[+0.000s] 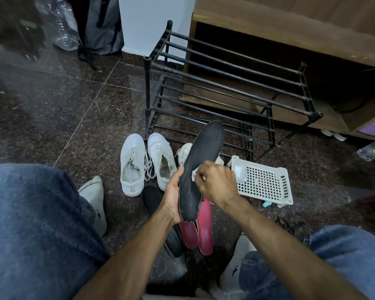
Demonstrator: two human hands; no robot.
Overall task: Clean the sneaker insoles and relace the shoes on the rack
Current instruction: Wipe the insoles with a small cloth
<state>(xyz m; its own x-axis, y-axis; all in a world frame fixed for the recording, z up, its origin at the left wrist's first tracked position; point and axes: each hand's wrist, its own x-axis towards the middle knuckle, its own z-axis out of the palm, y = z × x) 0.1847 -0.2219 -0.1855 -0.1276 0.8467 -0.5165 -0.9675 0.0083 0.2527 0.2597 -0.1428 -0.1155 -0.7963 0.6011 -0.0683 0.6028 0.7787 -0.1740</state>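
I've got the black insole (200,167) clamped at its heel in my left hand (174,198), long axis pointing away toward the rack (225,87); right hand (214,182) presses a white wipe (194,173) mid-length.

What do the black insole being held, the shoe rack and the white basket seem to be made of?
Black insole: probably matte foam or fabric; it looks soft and lint-specked. Shoe rack: likely black-painted metal tubing, worn-looking. White basket: smooth moulded plastic with a perforated grid.
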